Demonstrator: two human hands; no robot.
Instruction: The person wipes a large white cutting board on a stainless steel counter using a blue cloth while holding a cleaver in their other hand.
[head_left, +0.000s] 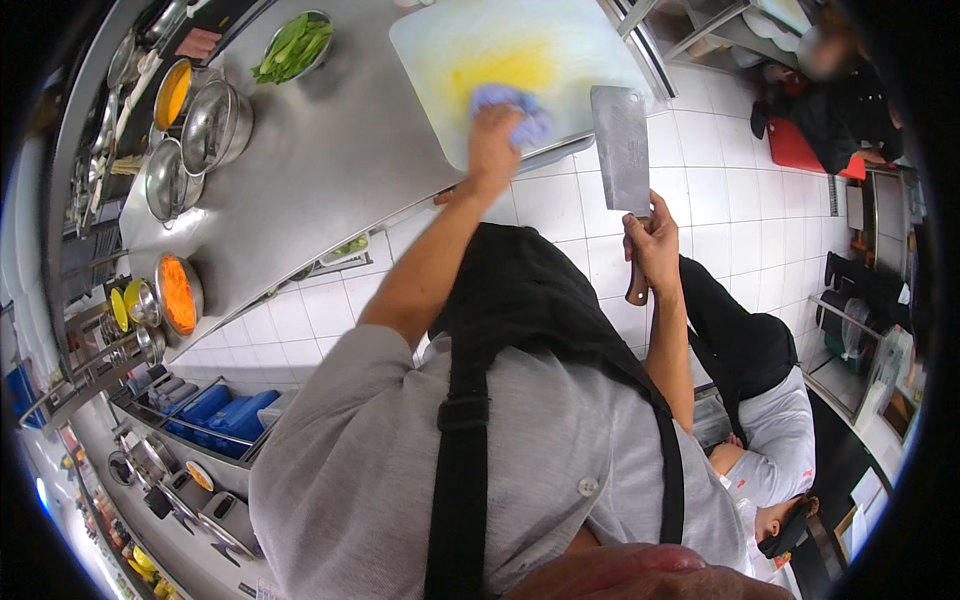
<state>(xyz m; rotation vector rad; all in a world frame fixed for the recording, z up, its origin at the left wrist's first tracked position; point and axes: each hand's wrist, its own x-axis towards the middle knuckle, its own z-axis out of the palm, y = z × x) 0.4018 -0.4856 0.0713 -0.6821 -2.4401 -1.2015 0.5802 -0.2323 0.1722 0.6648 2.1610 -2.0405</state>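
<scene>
My left hand (495, 150) presses a crumpled lilac cloth (514, 112) on a large white cutting board (427, 45), beside a smeared yellow stain (502, 67). My right hand (654, 244) grips the brown handle of a cleaver (622, 150). Its broad metal blade points away from me, held up beside the board's right edge, over the tiled floor. The board lies at the near right part of a steel worktop (330, 172). The far edge of the board is cut off by the picture's rim.
A bowl of green leafy vegetables (296, 49) stands left of the board. Steel colanders (217, 127) and a bowl of shredded orange vegetable (178, 292) line the worktop's left side. One person (772, 397) is close at my right; another (840, 112) is farther off, by a red board (795, 146).
</scene>
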